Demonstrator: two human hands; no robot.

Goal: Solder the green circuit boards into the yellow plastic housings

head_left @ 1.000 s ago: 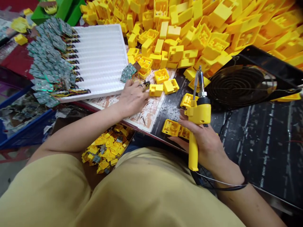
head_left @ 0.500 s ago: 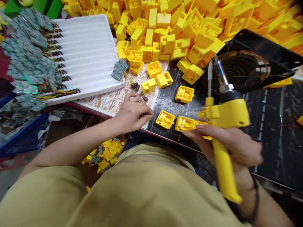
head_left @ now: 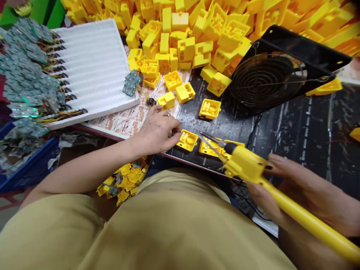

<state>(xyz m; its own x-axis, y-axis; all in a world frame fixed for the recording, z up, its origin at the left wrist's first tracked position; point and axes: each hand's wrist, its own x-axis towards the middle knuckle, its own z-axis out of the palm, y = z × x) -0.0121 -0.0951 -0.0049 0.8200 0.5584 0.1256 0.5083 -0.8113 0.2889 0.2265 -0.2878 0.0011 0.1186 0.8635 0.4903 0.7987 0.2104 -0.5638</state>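
Observation:
My right hand (head_left: 306, 183) grips a yellow soldering gun (head_left: 244, 165). Its metal tip and a thin feed tube slant left over the yellow casings (head_left: 209, 147) in the front row. At the left end of that row, my left hand (head_left: 157, 131) is closed in a pinch beside an open yellow casing (head_left: 189, 140). A small dark round part (head_left: 171, 134) shows between its fingers; its details are hidden. Just beyond the knuckles lie a dark component (head_left: 151, 101) with wires and green circuit boards (head_left: 131, 83).
A heap of yellow casings (head_left: 180, 22) fills the back. A black fan (head_left: 258, 82) stands at right. On the left, a white ribbed foam tray (head_left: 92, 56) carries many wired circuit boards (head_left: 30, 67). Below the table edge are a box of yellow parts (head_left: 126, 183) and a blue crate (head_left: 30, 165).
The soldering gun has swung from upright to pointing left, its tip now low over the front casings. My right hand has shifted right. My left fingers have come against the leftmost casing.

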